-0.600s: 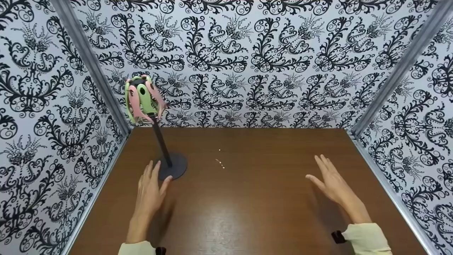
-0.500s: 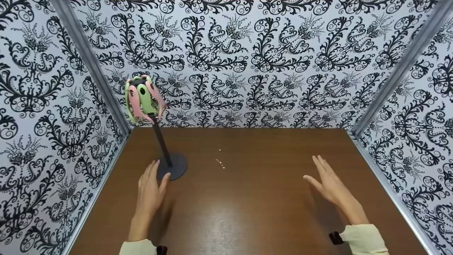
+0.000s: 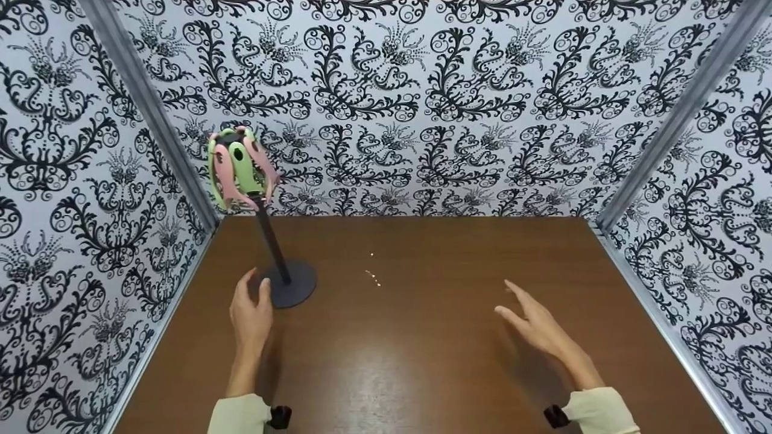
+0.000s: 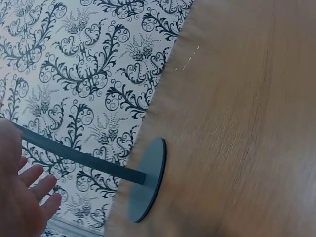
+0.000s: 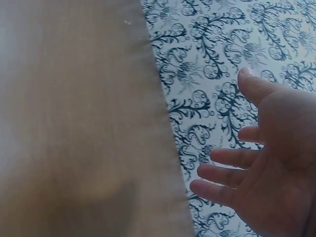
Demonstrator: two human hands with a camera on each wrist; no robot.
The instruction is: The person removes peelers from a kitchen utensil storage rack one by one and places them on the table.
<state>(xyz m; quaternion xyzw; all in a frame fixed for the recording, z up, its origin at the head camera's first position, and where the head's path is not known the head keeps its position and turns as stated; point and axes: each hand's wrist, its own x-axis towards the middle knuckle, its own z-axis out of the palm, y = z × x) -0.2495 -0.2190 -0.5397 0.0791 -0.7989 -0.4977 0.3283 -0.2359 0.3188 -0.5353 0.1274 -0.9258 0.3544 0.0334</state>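
A dark stand (image 3: 274,247) with a round flat base (image 3: 295,286) stands at the left of the table. Around its top hang several pink and green pieces (image 3: 242,166) with oval holes; I cannot tell what kind they are. My left hand (image 3: 250,319) is at the near left side of the base, thumb apart from the bent fingers, holding nothing. In the left wrist view its fingers (image 4: 44,187) are spread below the pole (image 4: 84,157). My right hand (image 3: 534,325) hovers above the table's right half with nothing in it; its fingers (image 5: 222,175) are loosely extended.
The brown wooden table (image 3: 392,337) is bounded by patterned walls (image 3: 386,102) at the back and both sides, with grey metal posts (image 3: 151,108) at the corners. Small pale specks (image 3: 374,277) lie near the table's middle.
My right hand has moved left toward the table's middle. The left hand has shifted slightly, its fingers now more bent. The whole head view has moved a little; the stand stays in place.
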